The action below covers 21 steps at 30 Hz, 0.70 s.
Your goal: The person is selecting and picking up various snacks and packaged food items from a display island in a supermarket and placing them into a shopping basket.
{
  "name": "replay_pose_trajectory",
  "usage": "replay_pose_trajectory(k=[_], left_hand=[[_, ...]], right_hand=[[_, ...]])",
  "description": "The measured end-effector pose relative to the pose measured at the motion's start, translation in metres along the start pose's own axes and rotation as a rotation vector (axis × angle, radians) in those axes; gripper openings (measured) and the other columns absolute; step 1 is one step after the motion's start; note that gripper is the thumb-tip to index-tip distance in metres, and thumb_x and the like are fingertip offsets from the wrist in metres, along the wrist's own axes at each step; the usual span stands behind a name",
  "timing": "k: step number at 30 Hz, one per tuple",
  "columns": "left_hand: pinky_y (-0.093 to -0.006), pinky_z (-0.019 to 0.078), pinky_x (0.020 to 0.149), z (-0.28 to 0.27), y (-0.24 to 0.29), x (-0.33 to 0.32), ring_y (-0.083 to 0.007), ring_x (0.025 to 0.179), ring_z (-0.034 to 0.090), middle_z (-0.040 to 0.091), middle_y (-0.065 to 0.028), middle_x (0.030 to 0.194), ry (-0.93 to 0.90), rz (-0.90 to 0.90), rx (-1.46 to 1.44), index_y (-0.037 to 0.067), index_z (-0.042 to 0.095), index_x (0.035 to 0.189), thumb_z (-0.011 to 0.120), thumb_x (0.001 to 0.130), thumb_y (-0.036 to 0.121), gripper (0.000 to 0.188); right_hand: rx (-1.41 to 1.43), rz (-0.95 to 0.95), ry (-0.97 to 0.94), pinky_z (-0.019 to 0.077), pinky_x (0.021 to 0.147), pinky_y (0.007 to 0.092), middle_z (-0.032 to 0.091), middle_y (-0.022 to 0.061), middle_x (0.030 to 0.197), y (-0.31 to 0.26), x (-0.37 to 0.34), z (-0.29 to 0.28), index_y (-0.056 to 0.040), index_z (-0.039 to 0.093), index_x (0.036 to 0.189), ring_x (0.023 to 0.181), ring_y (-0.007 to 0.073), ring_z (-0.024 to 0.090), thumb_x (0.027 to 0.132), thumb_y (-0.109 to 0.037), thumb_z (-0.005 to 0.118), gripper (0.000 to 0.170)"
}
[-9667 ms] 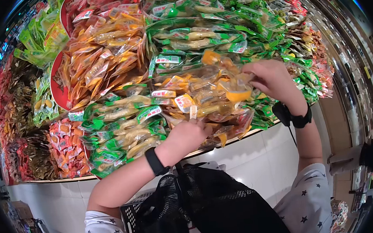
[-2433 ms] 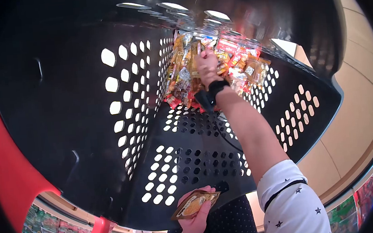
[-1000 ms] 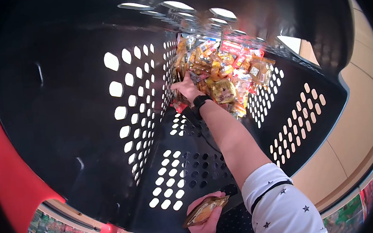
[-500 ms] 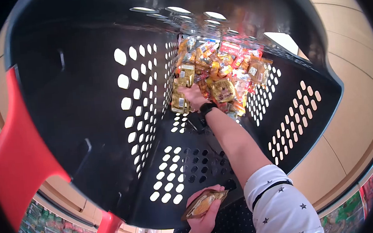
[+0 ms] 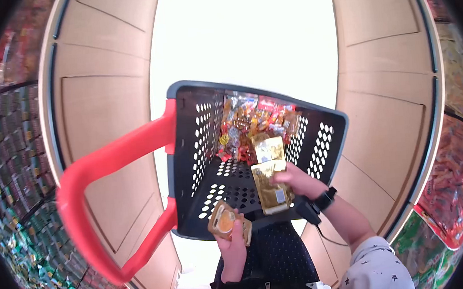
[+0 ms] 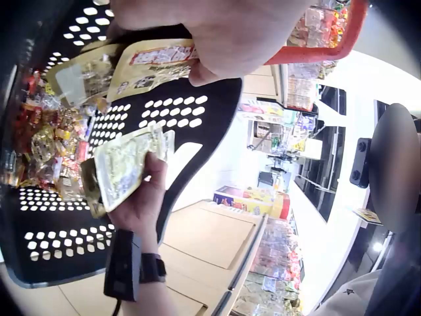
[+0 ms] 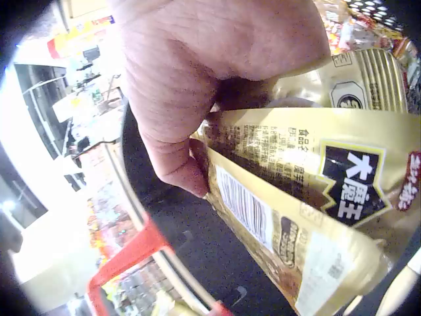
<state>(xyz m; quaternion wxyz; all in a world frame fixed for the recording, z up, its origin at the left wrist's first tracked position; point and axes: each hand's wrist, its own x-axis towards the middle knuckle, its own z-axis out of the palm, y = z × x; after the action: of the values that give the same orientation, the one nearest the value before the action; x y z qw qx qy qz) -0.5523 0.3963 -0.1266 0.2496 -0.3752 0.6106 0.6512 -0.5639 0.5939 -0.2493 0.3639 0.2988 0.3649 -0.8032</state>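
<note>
In the head view my left hand (image 5: 233, 248) holds small brown-gold packets (image 5: 224, 220) at the basket's near edge, thumb across their front. My right hand (image 5: 298, 182) grips shiny gold packets (image 5: 272, 193) above the basket's near right part. From the left wrist, my left hand (image 6: 217, 29) pinches tan packets (image 6: 148, 66), and my right hand (image 6: 139, 207) holds pale gold ones (image 6: 125, 164) upright. In the right wrist view my right hand (image 7: 217, 59) clasps several gold packets (image 7: 283, 158), one showing a barcode; its thumb lies along them, other fingers mostly hidden.
The black perforated basket (image 5: 199, 223) has a red handle (image 5: 76, 211) extending left. Colourful wrapped snacks (image 5: 251, 118) lie at its bottom. Wooden-panelled display counters (image 5: 104, 111) stand on both sides, with green packs (image 5: 16, 139) at left and red packs (image 5: 452, 181) at right.
My right hand has come up from inside the basket, bringing gold packets with it. The head view now takes in the whole basket. Earliest, both hands were among packets on a display.
</note>
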Motion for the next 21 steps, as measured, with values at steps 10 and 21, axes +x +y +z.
replay_pose_trajectory(k=[10,21], left_hand=[[-0.027,0.0424,0.083,0.019,0.069,-0.097,-0.0135,0.099,0.051,0.05,-0.0057,0.11,-0.455,0.084,0.077,0.004,0.037,0.12,0.059,0.077,0.003,0.047],[-0.0272,0.045,0.077,0.018,0.133,-0.183,-0.0128,0.091,0.054,0.054,-0.0048,0.104,-0.879,-0.136,0.281,0.003,0.044,0.114,0.063,0.076,0.011,0.044]], right_hand=[[-0.032,-0.492,0.23,0.0404,0.08,0.0265,0.053,0.0057,0.1,-0.026,-0.171,0.153,0.0003,0.042,0.114,0.089,0.0109,0.049,0.081,-0.012,0.057,0.039],[-0.838,-1.175,0.725,0.0303,0.092,0.0409,0.042,0.0191,0.111,-0.065,-0.279,0.193,0.0026,0.035,0.117,0.107,0.0339,0.037,0.07,-0.026,0.067,0.063]])
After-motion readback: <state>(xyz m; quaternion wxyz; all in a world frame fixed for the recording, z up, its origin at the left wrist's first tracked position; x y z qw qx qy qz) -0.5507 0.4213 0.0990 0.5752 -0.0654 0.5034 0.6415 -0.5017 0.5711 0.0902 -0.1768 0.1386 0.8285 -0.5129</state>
